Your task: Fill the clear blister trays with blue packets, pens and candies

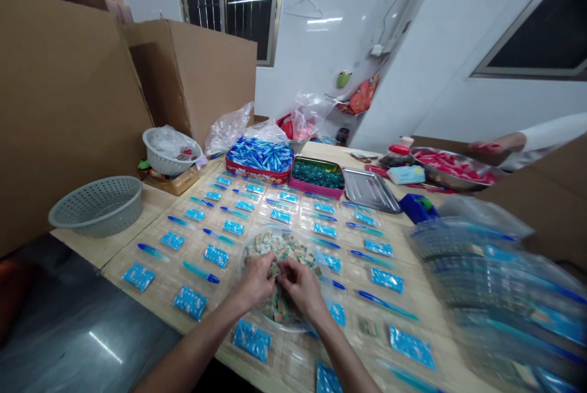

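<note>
A clear round bowl (247, 313) full of small striped pieces in green, tan and white (280, 307) stands at the near middle of the table. Over the heap, my left hand (257, 282) has its fingers closed in a pinch. Close beside it, my right hand (300, 286) is also pinched, fingertips down at the pieces. What either hand grips is hidden by the fingers. Around the bowl lie rows of clear plastic trays with blue-and-teal pens (387, 305) and blue patterned packets (190, 302). One striped piece (369, 327) lies in a tray on the right.
Stacked filled trays (509, 295), blurred, rise at the right. Behind the rows stand a tin of blue pieces (261, 156), a pink tin of dark green pieces (317, 174) and a metal tray (370, 190). A grey basket (98, 206) is left. Another person's hand (498, 145) is at far right.
</note>
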The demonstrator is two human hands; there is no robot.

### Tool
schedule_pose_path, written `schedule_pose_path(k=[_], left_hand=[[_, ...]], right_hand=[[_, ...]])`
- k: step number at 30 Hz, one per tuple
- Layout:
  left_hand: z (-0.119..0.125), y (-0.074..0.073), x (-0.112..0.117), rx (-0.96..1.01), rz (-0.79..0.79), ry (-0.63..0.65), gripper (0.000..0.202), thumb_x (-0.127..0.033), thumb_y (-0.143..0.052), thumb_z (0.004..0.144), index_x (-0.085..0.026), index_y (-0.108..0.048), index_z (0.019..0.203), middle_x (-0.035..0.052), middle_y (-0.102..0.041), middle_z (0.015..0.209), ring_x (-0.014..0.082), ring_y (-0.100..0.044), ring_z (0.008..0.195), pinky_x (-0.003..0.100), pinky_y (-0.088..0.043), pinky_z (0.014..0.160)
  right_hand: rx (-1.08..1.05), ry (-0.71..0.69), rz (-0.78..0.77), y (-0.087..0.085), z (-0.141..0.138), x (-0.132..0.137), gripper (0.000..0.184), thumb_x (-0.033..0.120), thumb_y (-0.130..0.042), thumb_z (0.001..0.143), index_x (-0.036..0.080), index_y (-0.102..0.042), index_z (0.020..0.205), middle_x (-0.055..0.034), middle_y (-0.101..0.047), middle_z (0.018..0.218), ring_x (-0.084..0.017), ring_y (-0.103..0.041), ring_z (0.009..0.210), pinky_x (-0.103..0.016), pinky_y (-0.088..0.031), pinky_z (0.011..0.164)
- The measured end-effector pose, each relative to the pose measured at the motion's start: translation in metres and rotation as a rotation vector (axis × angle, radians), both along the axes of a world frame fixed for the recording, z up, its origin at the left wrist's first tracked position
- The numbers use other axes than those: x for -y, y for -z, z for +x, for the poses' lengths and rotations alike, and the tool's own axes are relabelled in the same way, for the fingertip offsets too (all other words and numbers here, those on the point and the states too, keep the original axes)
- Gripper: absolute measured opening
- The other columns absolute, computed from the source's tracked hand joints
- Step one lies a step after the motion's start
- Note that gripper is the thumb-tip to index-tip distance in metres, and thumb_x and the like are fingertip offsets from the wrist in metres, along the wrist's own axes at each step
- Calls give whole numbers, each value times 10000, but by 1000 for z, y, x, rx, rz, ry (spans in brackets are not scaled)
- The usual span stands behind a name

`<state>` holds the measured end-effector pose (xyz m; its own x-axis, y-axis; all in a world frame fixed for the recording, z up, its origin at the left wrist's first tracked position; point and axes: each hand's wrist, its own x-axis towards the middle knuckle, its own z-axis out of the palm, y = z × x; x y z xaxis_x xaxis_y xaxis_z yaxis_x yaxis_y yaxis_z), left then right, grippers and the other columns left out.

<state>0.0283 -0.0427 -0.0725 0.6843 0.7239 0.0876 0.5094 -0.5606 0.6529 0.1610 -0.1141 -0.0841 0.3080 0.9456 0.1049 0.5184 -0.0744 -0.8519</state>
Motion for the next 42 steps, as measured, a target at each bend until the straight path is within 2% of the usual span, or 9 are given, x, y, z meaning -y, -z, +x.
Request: schedule_pose_path(k=[3,7,12,17,24,27,31,37,42], left_hand=[[0,-1,2,-10,11,20,241,-94,-532,688,-177,-600,903,30,-642,817,184,-587,778,256,-394,681],[1,0,4,-4,-3,35,283,-81,-536,670,-164,-598,934,44,-643,872,194,-588,840,263,-405,736],[0,4,3,24,23,41,314,-69,-522,660,-155,-576,957,67,-627,960,216,-574,923,293,-407,793],[0,4,2,30,48,48,274,-53,-493,644,-162,-568,884,52,-613,910,201,-564,875,279,-397,754],[-1,7,4,5,42,73,257,-51,-477,636,-172,-565,845,48,-634,883,196,-571,860,267,-391,736],[-1,11,3,5,52,63,251,-46,-478,636,-172,-567,834,43,-629,860,189,-569,832,263,-391,720],[-1,12,0,64,51,64,282,-34,-490,627,-168,-583,858,36,-623,860,181,-566,820,261,-395,715],[0,6,-1,125,-53,52,409,-10,-498,573,-161,-611,937,-3,-607,737,146,-552,678,228,-391,614],[-1,1,0,77,-20,23,432,-9,-512,563,-160,-626,952,11,-636,777,164,-577,718,242,-406,651]], right_hand=[[6,36,6,1,1,2,216,162,-507,651,163,-646,817,-24,-644,690,-183,-573,622,-261,-408,589],[6,-25,12,1,2,4,189,169,-475,656,175,-641,746,-25,-643,673,-189,-585,639,-264,-415,602],[-9,-17,26,-1,1,5,210,180,-499,645,175,-659,781,-29,-668,698,-196,-603,650,-273,-429,615],[14,8,31,-2,0,4,209,174,-514,644,169,-657,797,-32,-665,697,-192,-602,645,-274,-433,617],[121,4,12,-4,-3,4,133,144,-518,641,176,-624,715,-16,-636,659,-170,-568,612,-247,-396,575],[143,-1,38,-5,-4,5,198,126,-479,660,175,-643,761,-28,-655,715,-177,-583,659,-255,-412,614],[165,-74,81,-5,-4,6,383,75,-427,648,177,-665,930,-43,-677,851,-186,-605,769,-270,-432,700],[254,-37,66,-2,-4,4,309,69,-437,648,168,-648,851,-41,-644,799,-186,-588,742,-264,-423,692],[257,-66,54,-1,-3,4,260,79,-437,647,178,-632,788,-33,-631,773,-177,-577,708,-249,-412,661]])
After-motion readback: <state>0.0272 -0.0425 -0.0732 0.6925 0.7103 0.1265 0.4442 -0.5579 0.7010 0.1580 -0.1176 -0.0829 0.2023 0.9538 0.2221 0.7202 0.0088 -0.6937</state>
